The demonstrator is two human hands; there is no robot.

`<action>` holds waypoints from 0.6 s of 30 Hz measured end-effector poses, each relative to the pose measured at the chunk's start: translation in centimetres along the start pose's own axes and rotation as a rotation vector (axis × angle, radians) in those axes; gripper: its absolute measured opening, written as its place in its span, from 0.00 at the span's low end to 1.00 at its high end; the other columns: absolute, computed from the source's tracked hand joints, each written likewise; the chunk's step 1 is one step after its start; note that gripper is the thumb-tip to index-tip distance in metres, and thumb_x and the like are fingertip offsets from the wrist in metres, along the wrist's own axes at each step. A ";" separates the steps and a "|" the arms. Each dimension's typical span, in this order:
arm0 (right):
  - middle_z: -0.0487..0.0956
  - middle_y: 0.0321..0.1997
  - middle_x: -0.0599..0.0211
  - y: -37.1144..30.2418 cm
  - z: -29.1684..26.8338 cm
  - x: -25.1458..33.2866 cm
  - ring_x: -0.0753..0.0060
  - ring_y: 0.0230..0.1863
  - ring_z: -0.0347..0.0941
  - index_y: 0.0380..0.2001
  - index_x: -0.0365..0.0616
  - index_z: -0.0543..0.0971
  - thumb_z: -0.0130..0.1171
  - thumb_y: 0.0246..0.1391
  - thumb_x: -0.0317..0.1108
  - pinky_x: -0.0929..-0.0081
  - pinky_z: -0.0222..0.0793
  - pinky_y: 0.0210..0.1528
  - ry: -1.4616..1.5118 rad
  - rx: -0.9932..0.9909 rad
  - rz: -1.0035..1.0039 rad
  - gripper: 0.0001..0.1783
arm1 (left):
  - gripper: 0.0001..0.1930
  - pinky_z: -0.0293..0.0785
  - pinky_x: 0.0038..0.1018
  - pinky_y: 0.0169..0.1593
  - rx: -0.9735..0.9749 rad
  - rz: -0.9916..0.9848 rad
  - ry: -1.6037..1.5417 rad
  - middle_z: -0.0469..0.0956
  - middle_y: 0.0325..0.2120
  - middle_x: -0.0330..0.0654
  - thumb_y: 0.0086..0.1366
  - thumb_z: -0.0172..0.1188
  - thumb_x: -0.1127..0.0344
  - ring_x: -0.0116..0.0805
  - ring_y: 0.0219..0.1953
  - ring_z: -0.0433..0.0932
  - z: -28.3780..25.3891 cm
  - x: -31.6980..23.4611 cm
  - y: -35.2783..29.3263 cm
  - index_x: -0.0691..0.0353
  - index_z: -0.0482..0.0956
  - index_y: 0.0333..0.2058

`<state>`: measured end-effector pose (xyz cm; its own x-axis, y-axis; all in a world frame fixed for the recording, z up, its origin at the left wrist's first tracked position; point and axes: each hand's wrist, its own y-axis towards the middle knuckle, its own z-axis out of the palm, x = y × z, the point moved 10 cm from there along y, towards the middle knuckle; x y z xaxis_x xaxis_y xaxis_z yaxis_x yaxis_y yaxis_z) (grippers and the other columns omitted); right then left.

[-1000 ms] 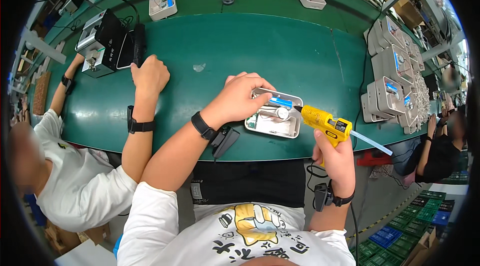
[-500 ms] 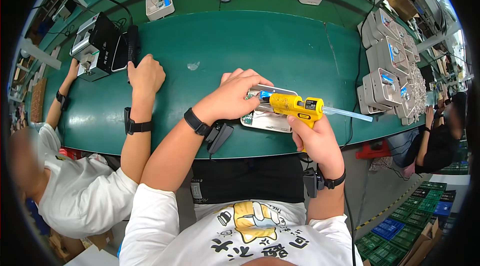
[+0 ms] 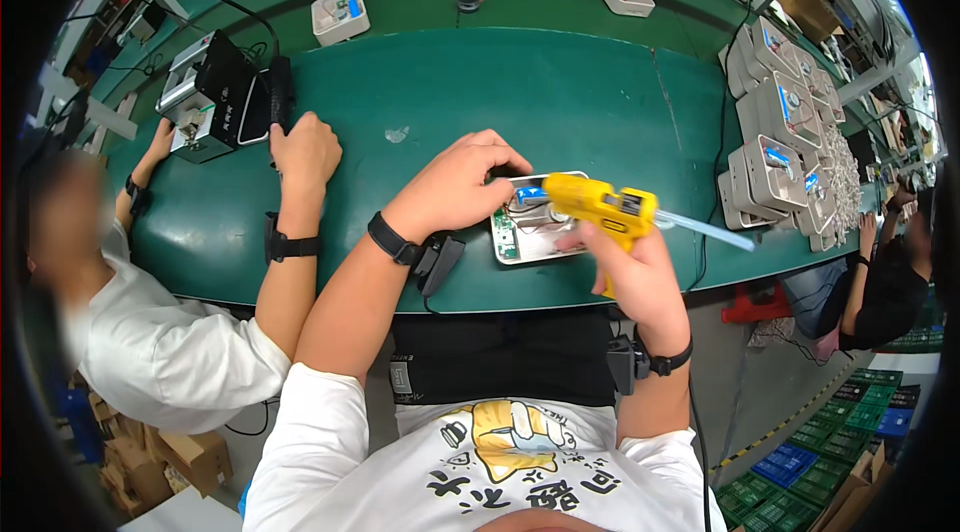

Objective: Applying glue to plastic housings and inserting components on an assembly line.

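Observation:
My right hand (image 3: 632, 267) is wrapped round the grip of a yellow hot glue gun (image 3: 600, 204). A translucent glue stick (image 3: 705, 230) sticks out of its rear, and its nozzle end points left over a shallow white plastic case (image 3: 545, 257). Inside that case lie a blue battery (image 3: 531, 195), a green circuit board (image 3: 506, 240) and thin wires; the gun and my right hand hide its right part. My left hand (image 3: 455, 184) grips the case's upper left corner, thumb close to the battery and index finger bent over the rim.
Stacked white cases (image 3: 780, 112) with batteries inside stand at the table's right, beside a heap of small pale parts (image 3: 842, 177). Left, a co-worker's hand (image 3: 308, 152) is beside a black machine (image 3: 222, 97). Two more cases and a small round part (image 3: 468, 2) lie beyond.
The glue gun has lifted slightly and shifted right, tilting more, so more of the case shows. My left hand's thumb and index finger have drawn apart a little.

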<state>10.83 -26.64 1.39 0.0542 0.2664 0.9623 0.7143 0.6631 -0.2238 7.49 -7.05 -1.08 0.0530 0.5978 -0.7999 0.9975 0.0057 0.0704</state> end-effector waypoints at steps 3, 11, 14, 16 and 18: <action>0.87 0.38 0.59 -0.7 -3.4 -1.4 0.83 0.21 0.72 0.56 0.35 0.79 0.57 0.72 0.37 0.82 0.70 0.22 0.133 -0.062 -0.113 0.18 | 0.20 0.77 0.32 0.48 -0.028 -0.043 0.040 0.82 0.45 0.44 0.61 0.54 0.75 0.34 0.44 0.81 -1.1 0.0 -0.2 0.59 0.87 0.49; 0.85 0.44 0.44 -1.9 -9.9 -7.3 0.74 0.18 0.69 0.45 0.36 0.74 0.52 0.74 0.38 0.73 0.70 0.24 0.509 -0.344 -0.381 0.14 | 0.18 0.79 0.26 0.30 -0.169 -0.486 -0.426 0.86 0.38 0.42 0.66 0.53 0.75 0.27 0.33 0.83 -3.4 5.1 1.1 0.66 0.87 0.49; 0.84 0.45 0.43 -2.3 -10.1 -7.1 0.73 0.18 0.69 0.42 0.38 0.72 0.50 0.75 0.38 0.70 0.70 0.24 0.546 -0.367 -0.426 0.12 | 0.18 0.83 0.32 0.44 -0.437 -0.479 -0.500 0.87 0.40 0.51 0.69 0.54 0.73 0.36 0.40 0.86 -5.9 7.0 3.3 0.68 0.83 0.54; 0.84 0.44 0.43 -1.9 -10.1 -6.8 0.73 0.18 0.69 0.42 0.39 0.72 0.51 0.75 0.38 0.71 0.70 0.24 0.570 -0.356 -0.404 0.12 | 0.19 0.82 0.34 0.48 -0.467 -0.359 -0.407 0.85 0.45 0.53 0.68 0.54 0.73 0.38 0.44 0.85 -6.6 8.2 6.4 0.68 0.82 0.56; 0.84 0.44 0.43 -1.3 -10.0 -6.6 0.73 0.18 0.69 0.42 0.39 0.72 0.51 0.75 0.38 0.71 0.70 0.24 0.586 -0.347 -0.406 0.12 | 0.22 0.81 0.38 0.56 -0.500 -0.123 -0.232 0.81 0.53 0.57 0.67 0.56 0.73 0.43 0.53 0.83 -8.0 8.3 9.7 0.68 0.79 0.59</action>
<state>16.54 -36.31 -3.13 0.0320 -0.4251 0.9046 0.9282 0.3483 0.1308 17.28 4.38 -2.27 0.0030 0.3773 -0.9261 0.8563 0.4773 0.1972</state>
